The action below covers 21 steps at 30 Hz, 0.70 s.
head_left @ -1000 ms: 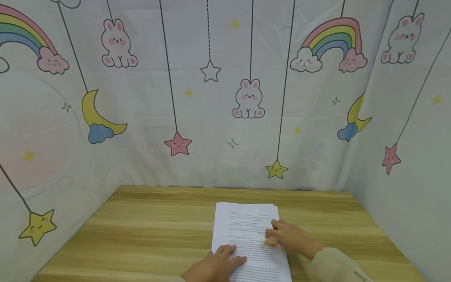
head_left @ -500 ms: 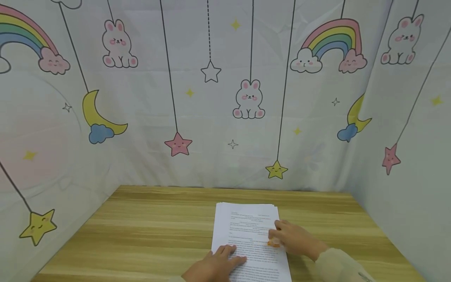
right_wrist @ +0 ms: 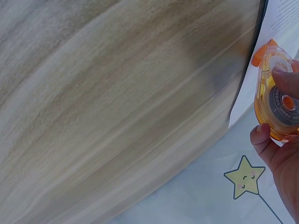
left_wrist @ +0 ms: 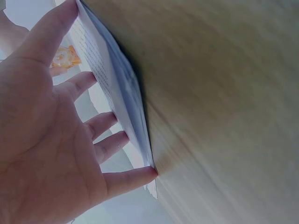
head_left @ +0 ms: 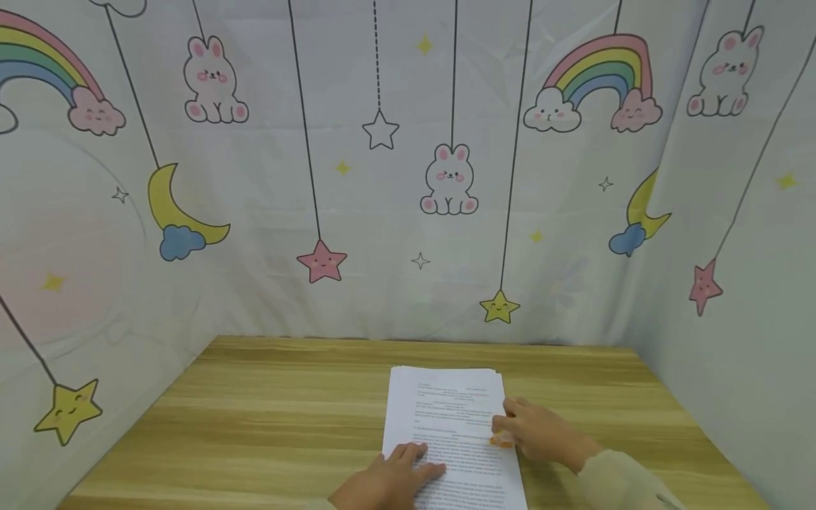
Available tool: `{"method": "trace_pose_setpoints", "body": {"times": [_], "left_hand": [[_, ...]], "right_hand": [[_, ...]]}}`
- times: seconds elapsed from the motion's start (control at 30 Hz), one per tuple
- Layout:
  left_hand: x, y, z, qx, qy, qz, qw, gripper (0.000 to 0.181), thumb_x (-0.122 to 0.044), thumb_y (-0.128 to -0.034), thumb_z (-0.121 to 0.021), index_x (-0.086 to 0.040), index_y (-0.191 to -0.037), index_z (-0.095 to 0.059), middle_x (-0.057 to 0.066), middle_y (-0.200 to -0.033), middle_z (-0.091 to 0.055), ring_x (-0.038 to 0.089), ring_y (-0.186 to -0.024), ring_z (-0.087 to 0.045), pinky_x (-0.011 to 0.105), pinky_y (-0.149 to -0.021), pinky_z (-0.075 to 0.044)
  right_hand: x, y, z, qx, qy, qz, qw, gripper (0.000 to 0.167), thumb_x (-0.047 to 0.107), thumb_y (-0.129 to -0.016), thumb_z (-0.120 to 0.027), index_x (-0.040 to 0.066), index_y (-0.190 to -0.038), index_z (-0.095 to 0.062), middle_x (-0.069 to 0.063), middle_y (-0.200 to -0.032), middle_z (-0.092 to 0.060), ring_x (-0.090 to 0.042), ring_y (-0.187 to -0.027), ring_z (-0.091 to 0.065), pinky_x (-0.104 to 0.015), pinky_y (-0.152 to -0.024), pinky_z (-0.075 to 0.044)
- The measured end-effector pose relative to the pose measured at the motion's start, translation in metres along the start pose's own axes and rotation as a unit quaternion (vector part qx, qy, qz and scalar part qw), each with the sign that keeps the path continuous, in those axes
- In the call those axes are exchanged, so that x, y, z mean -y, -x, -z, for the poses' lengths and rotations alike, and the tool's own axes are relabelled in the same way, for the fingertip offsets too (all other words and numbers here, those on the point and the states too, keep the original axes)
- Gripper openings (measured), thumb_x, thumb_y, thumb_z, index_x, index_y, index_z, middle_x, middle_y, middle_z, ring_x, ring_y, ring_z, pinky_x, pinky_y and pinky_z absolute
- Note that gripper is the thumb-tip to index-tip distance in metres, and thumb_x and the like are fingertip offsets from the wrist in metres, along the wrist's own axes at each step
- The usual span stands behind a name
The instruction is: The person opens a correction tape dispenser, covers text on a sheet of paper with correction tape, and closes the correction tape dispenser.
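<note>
Woodgrain table (head_left: 280, 411) under papers (head_left: 449, 432), cartoon backdrop (head_left: 382, 205)

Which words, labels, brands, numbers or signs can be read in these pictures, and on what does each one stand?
None can be read for certain.
Paper: printed lines, too small and blurred.
Dispenser in the right hand: tiny marks on its dark disc, too small.
Sleeve: a dark mark; I cannot tell if it is writing.
Wall cloth: drawings, no words seen.
</note>
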State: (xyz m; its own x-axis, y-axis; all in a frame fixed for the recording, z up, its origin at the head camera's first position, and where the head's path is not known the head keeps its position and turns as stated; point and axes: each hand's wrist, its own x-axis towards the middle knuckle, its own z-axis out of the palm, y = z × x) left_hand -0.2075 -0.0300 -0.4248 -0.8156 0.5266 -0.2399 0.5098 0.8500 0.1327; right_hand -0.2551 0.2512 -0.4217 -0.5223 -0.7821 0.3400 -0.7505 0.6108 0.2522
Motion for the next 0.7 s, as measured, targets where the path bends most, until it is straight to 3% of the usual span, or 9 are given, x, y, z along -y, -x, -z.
{"method": "trace_pose_setpoints", "body": {"times": [0.2, 0.4, 0.7], "left_hand": [[0.001, 0.0019, -0.0005, -0.015, -0.011, -0.015, 0.9997, 0.067, -0.06, -0.0696, -0.068, -0.044, -0.13, -0.045, -0.003, -0.139, -0.04, 0.019, -0.128, -0.038, 0.051, -0.096, -0.041], [0.0004, -0.0011, -0.0003, -0.006, -0.006, -0.008, 0.9999, 0.068, -0.061, -0.0682, -0.068, -0.045, -0.13, -0.045, -0.003, -0.14, -0.04, 0.019, -0.128, -0.038, 0.052, -0.096, -0.041], [0.0004, 0.0027, 0.0012, -0.016, -0.012, -0.019, 0.9996, 0.068, -0.062, -0.0696, -0.067, -0.043, -0.131, -0.045, -0.002, -0.139, -0.041, 0.02, -0.127, -0.039, 0.052, -0.095, -0.042]], "right_hand": [[-0.0018, 0.0029, -0.003, 0.007, -0.011, -0.007, 0.9999, 0.005, 0.023, -0.086, -0.061, 0.022, -0.085, -0.056, 0.008, -0.075, -0.037, -0.004, -0.064, -0.031, -0.014, -0.056, -0.029], [-0.0025, 0.0051, -0.0007, 0.013, -0.021, -0.019, 0.9995, 0.007, 0.022, -0.083, -0.063, 0.022, -0.085, -0.056, 0.008, -0.076, -0.038, -0.004, -0.066, -0.034, -0.015, -0.056, -0.03], [-0.003, 0.0085, 0.0017, -0.007, -0.028, -0.009, 0.9995, 0.01, 0.024, -0.081, -0.065, 0.022, -0.082, -0.055, 0.01, -0.073, -0.033, -0.002, -0.065, -0.028, -0.014, -0.056, -0.027]]}}
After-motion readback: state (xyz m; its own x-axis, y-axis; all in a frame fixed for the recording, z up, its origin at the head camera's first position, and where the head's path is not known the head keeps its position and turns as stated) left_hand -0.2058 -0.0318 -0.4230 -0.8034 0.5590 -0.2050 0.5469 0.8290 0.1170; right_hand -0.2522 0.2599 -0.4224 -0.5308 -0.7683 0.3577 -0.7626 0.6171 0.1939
